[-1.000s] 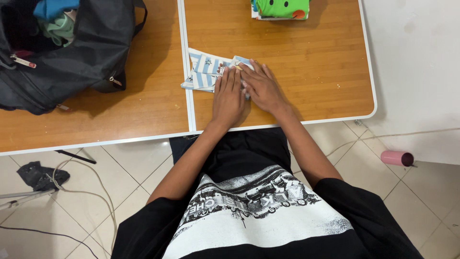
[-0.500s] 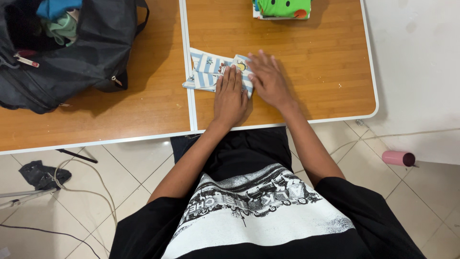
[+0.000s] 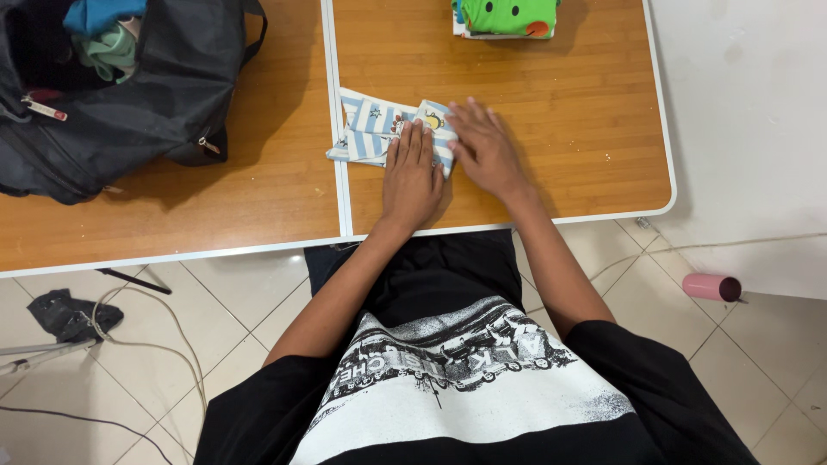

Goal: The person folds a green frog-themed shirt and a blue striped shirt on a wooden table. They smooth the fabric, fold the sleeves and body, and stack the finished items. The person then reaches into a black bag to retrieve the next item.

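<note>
Both hands lie flat with fingers spread, holding nothing: the left hand [image 3: 411, 176] presses the folded blue-striped garment [image 3: 372, 127] on the wooden table [image 3: 560, 129]; the right hand [image 3: 484, 151] rests beside it. A black bag [image 3: 146, 86] stands left, a green folded stack [image 3: 506, 15] beyond.

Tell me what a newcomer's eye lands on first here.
Both hands: the left hand lies flat on a striped cloth at the table's near edge, the right hand beside it. A black bag stuffed with clothes fills the far left; a green bundle sits at the far edge.
</note>
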